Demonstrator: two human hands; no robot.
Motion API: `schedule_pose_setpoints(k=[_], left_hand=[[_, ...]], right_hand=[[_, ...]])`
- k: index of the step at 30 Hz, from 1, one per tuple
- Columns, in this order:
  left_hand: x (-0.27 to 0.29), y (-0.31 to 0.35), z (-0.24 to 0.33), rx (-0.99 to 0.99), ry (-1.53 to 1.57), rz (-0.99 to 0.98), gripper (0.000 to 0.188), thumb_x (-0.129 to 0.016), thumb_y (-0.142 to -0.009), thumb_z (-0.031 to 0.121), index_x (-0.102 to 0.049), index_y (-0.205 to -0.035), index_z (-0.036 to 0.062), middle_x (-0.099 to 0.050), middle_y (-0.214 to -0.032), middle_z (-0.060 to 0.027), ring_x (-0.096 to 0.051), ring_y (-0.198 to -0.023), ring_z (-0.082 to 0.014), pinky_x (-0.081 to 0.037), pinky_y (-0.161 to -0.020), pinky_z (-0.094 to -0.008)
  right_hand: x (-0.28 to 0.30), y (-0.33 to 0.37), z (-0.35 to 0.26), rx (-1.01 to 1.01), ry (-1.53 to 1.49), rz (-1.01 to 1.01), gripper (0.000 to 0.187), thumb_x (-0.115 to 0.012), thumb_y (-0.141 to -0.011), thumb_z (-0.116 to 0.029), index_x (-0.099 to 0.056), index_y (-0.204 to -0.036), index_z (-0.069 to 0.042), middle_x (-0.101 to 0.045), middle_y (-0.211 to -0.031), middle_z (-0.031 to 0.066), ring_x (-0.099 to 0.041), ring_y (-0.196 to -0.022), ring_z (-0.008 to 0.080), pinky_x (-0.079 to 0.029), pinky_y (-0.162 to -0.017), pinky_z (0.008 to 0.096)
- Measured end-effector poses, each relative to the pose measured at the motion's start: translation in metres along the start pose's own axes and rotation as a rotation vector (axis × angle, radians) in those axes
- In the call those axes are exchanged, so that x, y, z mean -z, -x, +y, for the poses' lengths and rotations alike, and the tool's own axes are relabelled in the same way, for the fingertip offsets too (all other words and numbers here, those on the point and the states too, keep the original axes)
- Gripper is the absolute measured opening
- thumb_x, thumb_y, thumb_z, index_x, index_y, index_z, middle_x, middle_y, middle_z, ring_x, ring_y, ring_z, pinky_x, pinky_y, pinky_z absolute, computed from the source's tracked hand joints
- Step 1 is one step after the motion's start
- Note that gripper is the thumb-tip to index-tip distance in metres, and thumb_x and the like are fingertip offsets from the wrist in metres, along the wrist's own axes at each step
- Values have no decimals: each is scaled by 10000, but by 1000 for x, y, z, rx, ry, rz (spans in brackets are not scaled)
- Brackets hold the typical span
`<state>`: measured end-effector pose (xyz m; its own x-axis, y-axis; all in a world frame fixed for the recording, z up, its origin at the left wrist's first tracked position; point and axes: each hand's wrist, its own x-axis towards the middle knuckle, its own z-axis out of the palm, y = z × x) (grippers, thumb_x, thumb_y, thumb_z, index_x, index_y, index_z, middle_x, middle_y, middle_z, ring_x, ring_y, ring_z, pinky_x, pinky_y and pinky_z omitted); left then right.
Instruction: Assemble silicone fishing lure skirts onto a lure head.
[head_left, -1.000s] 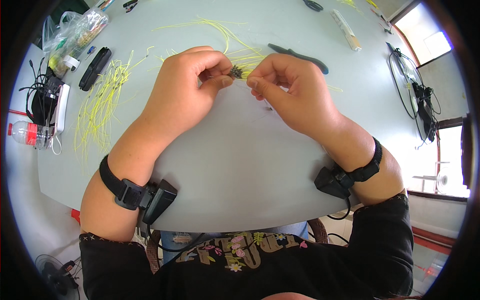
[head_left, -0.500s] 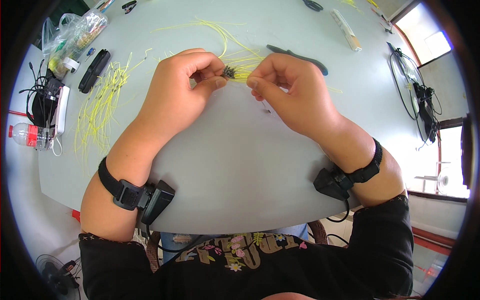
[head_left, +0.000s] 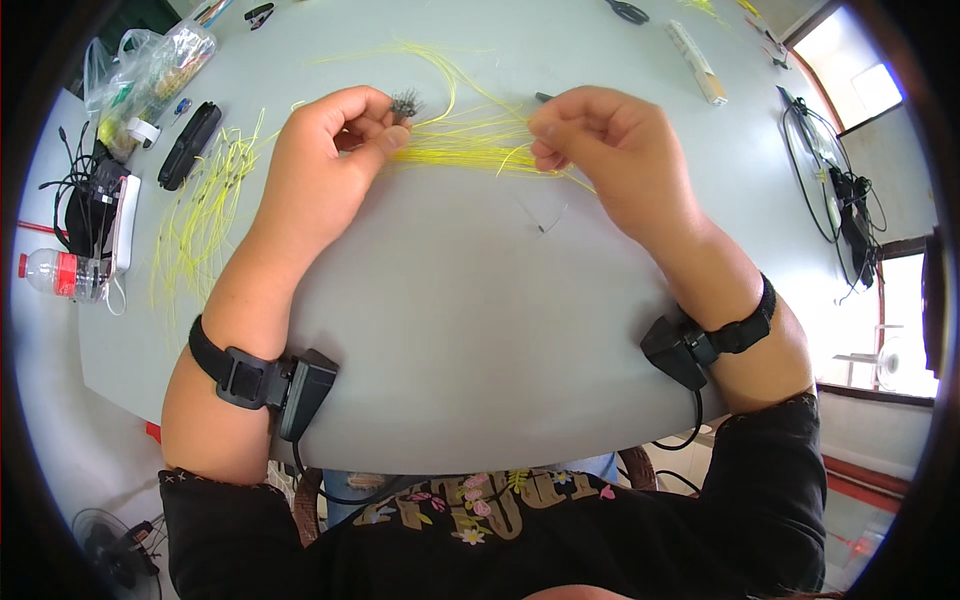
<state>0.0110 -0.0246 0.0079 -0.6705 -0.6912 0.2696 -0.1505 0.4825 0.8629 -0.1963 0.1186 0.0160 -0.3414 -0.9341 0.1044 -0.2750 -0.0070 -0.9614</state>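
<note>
A bundle of thin yellow wires (head_left: 465, 155) stretches between my hands above the table. My left hand (head_left: 340, 145) is closed on its left end, where a cluster of dark tips (head_left: 406, 105) sticks out past the fingers. At the other end my right hand (head_left: 610, 140) pinches with thumb and forefinger at the yellow strands; some pass beneath the hand, and exactly how many it grips is hidden. Behind that hand a dark-handled tool (head_left: 543, 97) shows only its tip. A short thin wire with a dark end (head_left: 542, 230) lies on the table below.
Loose yellow wires (head_left: 205, 215) spread to the left, beside a black case (head_left: 190, 145). Farther left are a plastic bag (head_left: 160, 75) and a bottle (head_left: 55, 273). A long white box (head_left: 697, 62) and scissors (head_left: 628, 11) lie at the back; black cables (head_left: 845, 200) are right.
My hands have moved apart, the left one leftward with the dark-tipped end, the right one rightward. More wire length shows between them, and the right hand now covers most of the dark-handled tool.
</note>
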Motion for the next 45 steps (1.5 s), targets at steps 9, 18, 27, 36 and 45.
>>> schedule_pose_setpoints(k=[9,18,27,36,45], left_hand=[[-2,1,-1,-19,26,-15,77,-673,-838,43,-625,-856,-15,-636,-749,-7,-566,-716,-77,-461,-715,-232],[-2,-1,-7,-55,87,-1,89,-683,-839,68,-648,-874,-6,-653,-767,-6,-557,-706,-59,-446,-673,-217],[-3,-5,-14,-43,115,-24,167,-672,-858,138,-646,-947,-1,-655,-817,-30,-577,-709,-96,-465,-656,-242],[-19,-11,-19,-132,82,152,163,-649,-796,142,-658,-864,-5,-674,-769,-121,-638,-705,-242,-504,-669,-354],[-44,-23,-38,-389,111,275,154,-652,-791,147,-661,-844,4,-676,-772,-134,-646,-718,-267,-505,-677,-366]], right_hand=[[-4,0,2,-4,-84,-36,212,-576,-943,-72,-639,-1111,42,-707,-938,106,-679,-877,144,-537,-815,255],[-6,0,-3,5,-84,-12,201,-546,-955,-76,-614,-1094,52,-700,-958,129,-669,-863,160,-527,-810,265],[-46,23,-87,-104,-432,-147,190,-491,-972,-143,-589,-1085,-27,-688,-980,112,-651,-800,178,-516,-733,302],[-156,22,-188,214,-386,-511,190,-542,-964,-155,-613,-1034,6,-662,-933,82,-588,-738,158,-488,-683,283],[-229,-68,-149,-355,-506,-520,151,-572,-922,-80,-617,-971,56,-672,-841,101,-647,-732,155,-553,-675,254]])
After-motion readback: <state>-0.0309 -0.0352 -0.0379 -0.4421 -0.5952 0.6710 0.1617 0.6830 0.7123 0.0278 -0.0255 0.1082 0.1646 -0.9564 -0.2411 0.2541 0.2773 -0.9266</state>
